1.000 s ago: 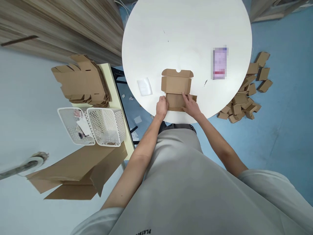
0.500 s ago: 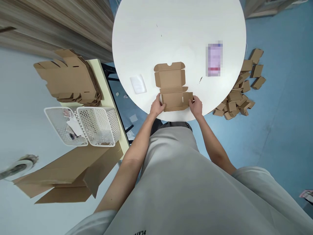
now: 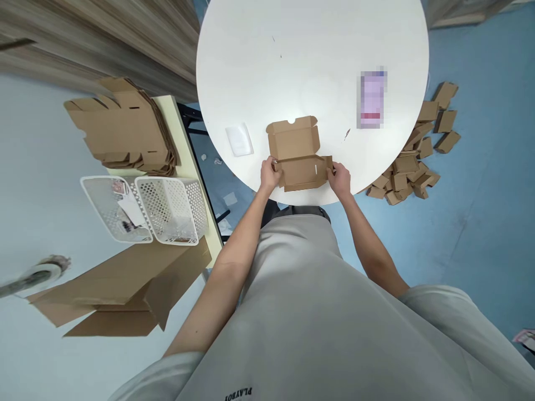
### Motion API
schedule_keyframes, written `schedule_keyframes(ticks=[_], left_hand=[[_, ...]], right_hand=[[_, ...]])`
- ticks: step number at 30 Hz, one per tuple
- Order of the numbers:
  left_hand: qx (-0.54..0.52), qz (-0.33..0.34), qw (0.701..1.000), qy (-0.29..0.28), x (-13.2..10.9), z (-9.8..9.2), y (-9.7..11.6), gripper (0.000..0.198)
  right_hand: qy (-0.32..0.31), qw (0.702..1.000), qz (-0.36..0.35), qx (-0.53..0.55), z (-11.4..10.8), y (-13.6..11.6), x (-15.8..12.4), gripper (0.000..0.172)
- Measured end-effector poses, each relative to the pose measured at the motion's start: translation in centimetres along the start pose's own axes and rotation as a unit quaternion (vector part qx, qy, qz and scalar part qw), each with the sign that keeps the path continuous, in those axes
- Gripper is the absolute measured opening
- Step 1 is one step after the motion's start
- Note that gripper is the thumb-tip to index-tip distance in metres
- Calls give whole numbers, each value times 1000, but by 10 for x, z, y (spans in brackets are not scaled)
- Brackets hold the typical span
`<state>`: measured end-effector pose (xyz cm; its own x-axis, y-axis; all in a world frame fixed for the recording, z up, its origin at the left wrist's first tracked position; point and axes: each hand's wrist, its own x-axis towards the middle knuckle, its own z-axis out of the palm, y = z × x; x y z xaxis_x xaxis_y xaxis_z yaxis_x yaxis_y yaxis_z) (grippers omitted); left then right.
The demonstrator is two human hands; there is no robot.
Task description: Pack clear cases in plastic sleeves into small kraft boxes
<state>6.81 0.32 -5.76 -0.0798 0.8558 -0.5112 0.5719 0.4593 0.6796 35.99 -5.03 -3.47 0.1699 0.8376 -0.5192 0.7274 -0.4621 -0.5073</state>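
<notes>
Head camera: on the person's head, looking forward and steeply down
Shirt (image 3: 317,312): nearest the lens, filling the lower middle
Left hand (image 3: 271,175), right hand (image 3: 340,180): farther off, near mid-frame
Surface (image 3: 311,61): seen from above, far edge cropped
Width: broad, baskets (image 3: 196,205) at left to floor (image 3: 480,223) at right

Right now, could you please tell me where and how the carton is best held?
I'd probably take the carton by its left and right ends, one hand from each side: the left hand and right hand grip there, and the lid, spread open on the far side, covers neither.
</notes>
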Motion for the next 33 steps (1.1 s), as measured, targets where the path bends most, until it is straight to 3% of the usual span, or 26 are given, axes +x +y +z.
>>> schedule_keyframes(ticks=[4, 9, 14, 15, 19, 25, 29, 33], left_hand=[[82, 1, 997, -11, -13, -5, -2, 42], [94, -9, 995, 16, -16, -2, -2, 28], [80, -3, 997, 18, -16, 4, -5, 27], [79, -1, 997, 19, -16, 5, -5, 28], [75, 2, 997, 22, -17, 6, -4, 28], [81, -3, 996, 28, -18, 5, -4, 27], [84, -1, 996, 28, -18, 1, -5, 24], [104, 5, 995, 11, -17, -5, -3, 27]], right_hand=[[-27, 999, -15, 18, 0, 1, -8, 39], [-51, 995, -66, 57, -4, -1, -25, 60], [-168, 979, -103, 58, -2, -6, -43, 110], [-177, 978, -105, 43, 0, -7, -46, 113], [-140, 985, -104, -18, 9, -15, -49, 95], [-105, 990, -98, -12, 17, -23, -43, 88], [-128, 984, -119, -21, 17, -19, -40, 95], [-136, 978, -138, -82, 15, -16, -39, 79]])
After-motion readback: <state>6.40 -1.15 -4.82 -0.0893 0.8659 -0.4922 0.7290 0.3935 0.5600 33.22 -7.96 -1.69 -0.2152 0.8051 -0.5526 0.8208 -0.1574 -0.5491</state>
